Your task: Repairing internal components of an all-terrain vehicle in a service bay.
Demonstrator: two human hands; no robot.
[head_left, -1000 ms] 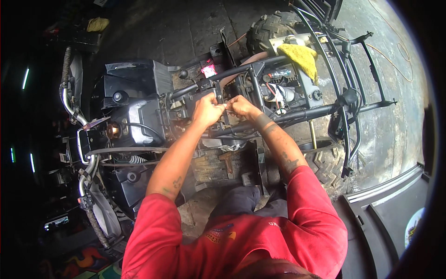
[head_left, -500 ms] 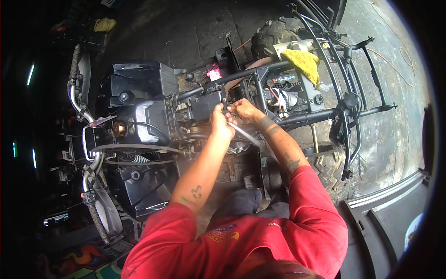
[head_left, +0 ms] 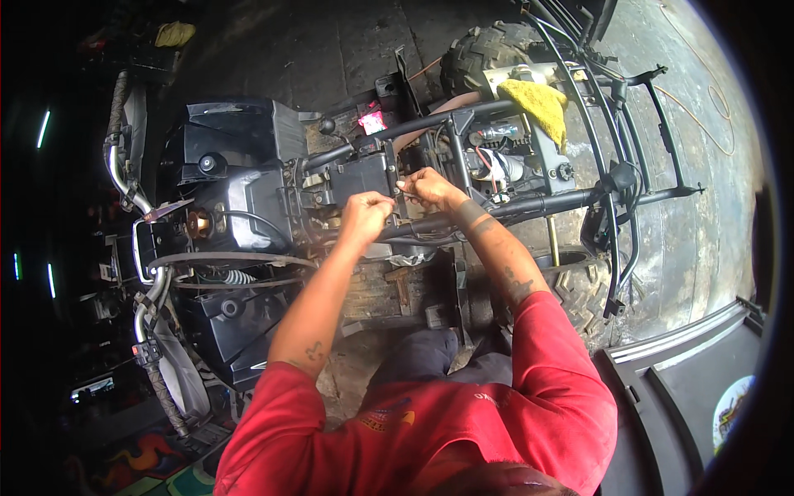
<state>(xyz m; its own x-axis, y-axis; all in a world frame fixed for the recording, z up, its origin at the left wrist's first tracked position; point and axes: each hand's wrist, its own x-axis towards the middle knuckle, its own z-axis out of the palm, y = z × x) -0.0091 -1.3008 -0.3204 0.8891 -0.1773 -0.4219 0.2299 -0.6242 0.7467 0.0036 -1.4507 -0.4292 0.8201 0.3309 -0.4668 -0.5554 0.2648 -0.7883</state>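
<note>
Both my hands work over the middle of a stripped quad bike, beside a flat black cover [head_left: 357, 182] set between its frame tubes. My left hand [head_left: 366, 217] is closed with thumb and fingertips pressed together near the cover's right end; whatever they hold is hidden or too small to name. Just to its right, my right hand [head_left: 430, 188] is pinched above the frame. Something small and dark shows at its fingertips, but I cannot make out its kind. A small gap separates the two hands.
A yellow cloth [head_left: 538, 107] hangs over the rear frame, close to a white-wrapped engine part [head_left: 496, 165]. A pink packet [head_left: 372, 122] lies beyond the cover. Handlebars [head_left: 124, 174] stand at the left, a knobbly tyre [head_left: 488, 62] at the back. A dark panel [head_left: 686, 397] lies lower right.
My left hand has moved left, away from my right hand. A pale, blurred strip that stuck out below the hands no longer shows. The whole view has shifted slightly.
</note>
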